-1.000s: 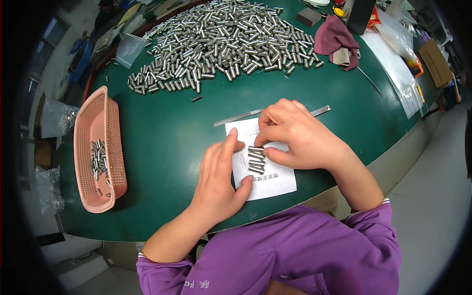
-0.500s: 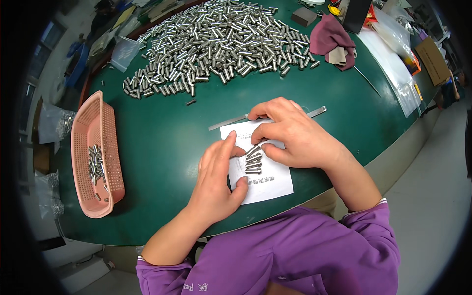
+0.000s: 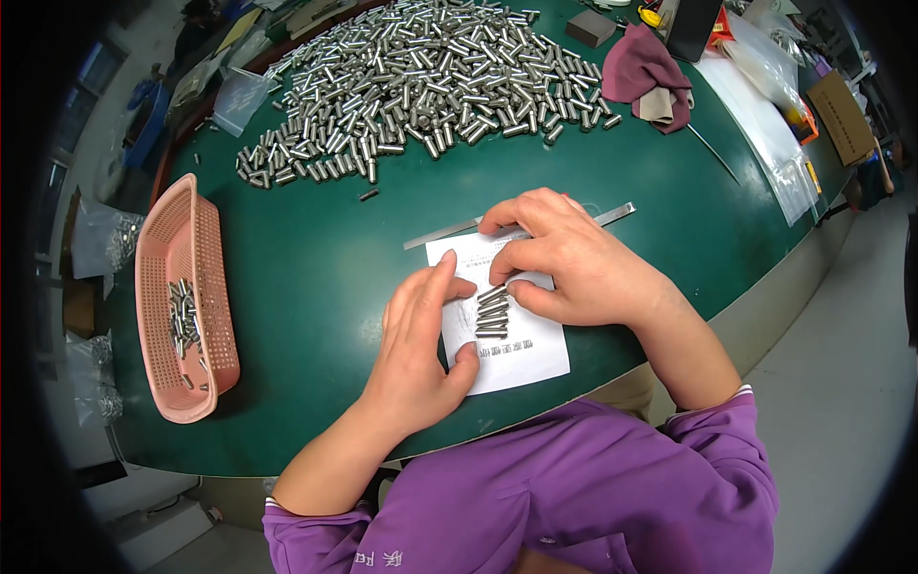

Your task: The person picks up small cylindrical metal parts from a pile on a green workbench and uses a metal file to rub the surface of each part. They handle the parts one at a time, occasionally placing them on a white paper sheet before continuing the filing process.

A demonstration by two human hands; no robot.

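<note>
Several short steel pins [image 3: 492, 320] lie side by side in a small column on a white printed sheet [image 3: 521, 368]. My left hand [image 3: 416, 349] curves around the column's left side, thumb and fingers apart, with nothing gripped. From the upper right my right hand [image 3: 569, 263] reaches in; its thumb and a bent finger close on the end of the topmost pin, which still rests on the paper. A flat metal strip [image 3: 442, 232] passes beneath my right hand along the sheet's far edge.
A large heap of steel pins [image 3: 430, 81] covers the far side of the green table [image 3: 306, 316]. At left stands a pink perforated basket [image 3: 218, 335] with some pins inside. One loose pin [image 3: 369, 194] lies before the heap. A maroon cloth [image 3: 641, 72] sits far right.
The pins in the column have come closer to parallel, less fanned out. Both hands stay nearly in place, with only slight finger movement at the topmost pin.
</note>
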